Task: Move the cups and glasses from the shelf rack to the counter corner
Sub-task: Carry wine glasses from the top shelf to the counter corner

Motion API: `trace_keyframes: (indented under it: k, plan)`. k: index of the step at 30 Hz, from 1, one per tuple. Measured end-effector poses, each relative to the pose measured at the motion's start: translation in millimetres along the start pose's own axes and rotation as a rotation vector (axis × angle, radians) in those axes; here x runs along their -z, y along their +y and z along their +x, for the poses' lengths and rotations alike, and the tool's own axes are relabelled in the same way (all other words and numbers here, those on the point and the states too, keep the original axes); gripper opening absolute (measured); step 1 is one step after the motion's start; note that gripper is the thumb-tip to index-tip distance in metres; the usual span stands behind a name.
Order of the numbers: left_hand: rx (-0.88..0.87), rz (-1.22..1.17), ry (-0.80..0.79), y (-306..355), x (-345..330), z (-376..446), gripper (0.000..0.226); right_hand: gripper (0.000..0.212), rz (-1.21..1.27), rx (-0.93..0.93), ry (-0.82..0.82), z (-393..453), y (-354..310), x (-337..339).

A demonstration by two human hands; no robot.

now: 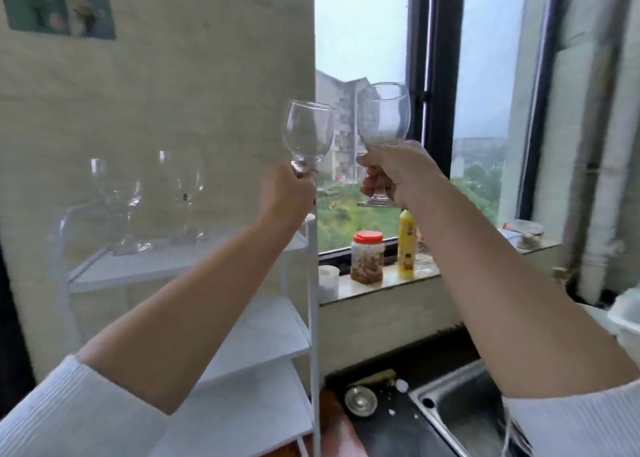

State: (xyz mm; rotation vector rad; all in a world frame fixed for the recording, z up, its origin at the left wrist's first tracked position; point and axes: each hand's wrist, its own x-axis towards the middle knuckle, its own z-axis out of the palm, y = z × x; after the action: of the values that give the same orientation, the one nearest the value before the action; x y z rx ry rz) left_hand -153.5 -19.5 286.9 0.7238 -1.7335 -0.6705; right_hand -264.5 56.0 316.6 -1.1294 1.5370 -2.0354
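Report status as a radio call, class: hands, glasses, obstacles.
Left hand and right hand each shut on a wine glass, upright. Glasses remain on rack top shelf. Windowsill jar, yellow bottle below right glass.

Both arms reach up and forward, sleeves pushed back. The left hand [285, 193] and right hand [398, 176] are each fisted, fingers curled around a glass stem.

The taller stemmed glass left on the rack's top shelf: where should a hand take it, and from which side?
By the stem, from the open front. The stemmed glass stands upright against the wall on the top shelf, with another glass close on its left.
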Motion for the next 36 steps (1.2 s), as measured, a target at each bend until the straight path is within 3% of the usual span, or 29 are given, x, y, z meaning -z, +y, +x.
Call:
trace_keyframes:
  k: [5,11,18,20,23,27,34,36]
  plan:
    - [-0.017,-0.148,-0.231,53.9,-102.6,-53.8,0.024,0.028,-0.051,-0.048,0.223,-41.2,0.6,129.4]
    - [0.03,-0.326,-0.563,143.8,-267.1,-176.1,0.027,0.035,-0.138,-0.125,0.483,-116.2,5.3,320.4]
    - [0.016,-0.458,-0.805,264.5,-415.8,-320.4,0.03,0.031,-0.269,-0.238,0.896,-248.9,-25.5,559.1]
    - [-0.007,-0.475,-0.904,301.8,-461.6,-370.0,0.017,0.029,-0.301,-0.258,1.027,-298.5,-37.3,619.9]
    - [-0.065,-0.487,-1.042,346.8,-511.7,-437.1,0.011,0.028,-0.319,-0.305,1.162,-354.8,-44.1,687.0]
    - [-0.104,-0.523,-1.239,397.1,-574.4,-530.9,0.026,0.028,-0.348,-0.376,1.3,-410.7,-38.9,767.9]
    - [-0.17,-0.555,-1.495,478.2,-694.6,-634.3,0.027,0.03,-0.35,-0.376,1.459,-455.3,-37.1,907.5]
    - [-0.204,-0.552,-1.558,505.3,-732.6,-656.0,0.027,0.016,-0.361,-0.385,1.5,-462.1,-41.6,948.7]
